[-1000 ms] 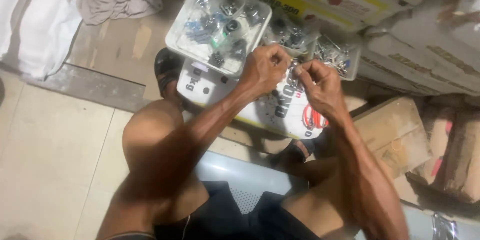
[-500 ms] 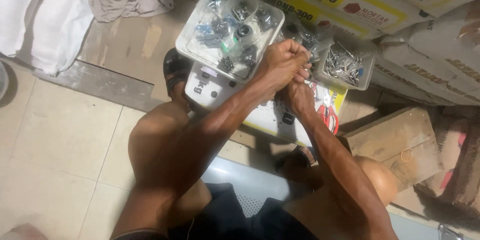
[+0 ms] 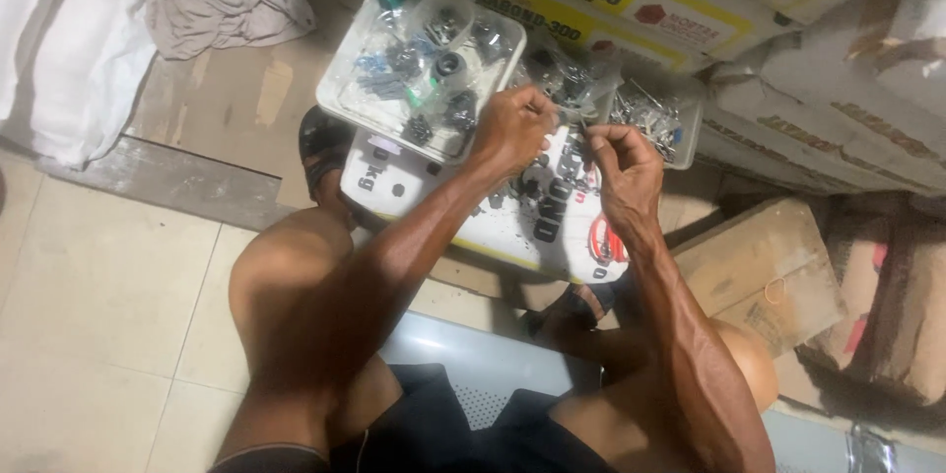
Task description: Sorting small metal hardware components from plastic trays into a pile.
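Both bare forearms reach away from the body toward the far side, converging so the hands sit close together but apart. The left hand [image 3: 512, 126] is curled, knuckles up, its fingers [image 3: 537, 103] pinched together at the tips. The right hand [image 3: 621, 163] is raised at the wrist, its fingers [image 3: 594, 138] bent inward and pinched toward the left hand. Both knees are bent, near the elbows.
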